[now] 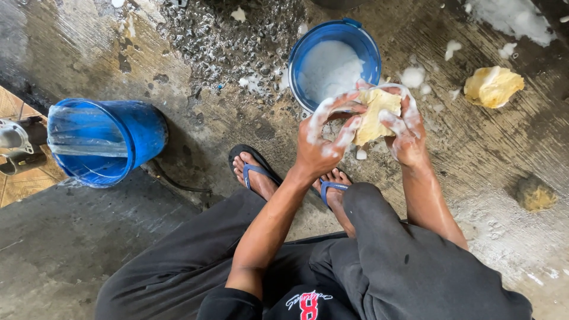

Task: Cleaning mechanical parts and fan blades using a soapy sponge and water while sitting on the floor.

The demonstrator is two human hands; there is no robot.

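Tap: a metal fitting (pixel 15 139) at the far left edge, just beside the tipped bucket.
Tipped bucket: a blue bucket (pixel 104 141) lies on its side on the wet concrete floor (pixel 71 237), mouth toward the left, with clear plastic film stretched over the opening.
Hose: a dark hose (pixel 172 181) runs along the ground from behind the tipped bucket toward the feet.
Feet: both wear blue flip-flops (pixel 256 172), planted on the concrete below the hands.
Left hand: the left hand (pixel 323 139), streaked with white foam, has its fingers curled onto the left side of the sponge, gripping it.
Sponge in hand: a yellow sponge (pixel 376 115), lathered, is held between both hands just in front of the upright bucket's rim and above the feet.
Upright bucket: a second blue bucket (pixel 308 56) stands upright above the hands, filled with white suds.
Right hand: the right hand (pixel 406 127), also coated in foam, wraps the right side and top of the sponge, so the two hands press it from both sides.
Loose sponge: another yellow sponge (pixel 493 86) with foam on it lies on the floor well to the right.
Dirty sponge: a darker, grimy sponge (pixel 533 192) rests lower right, apart from the hands.
Foam patch: suds (pixel 512 18) spread at the upper right corner.
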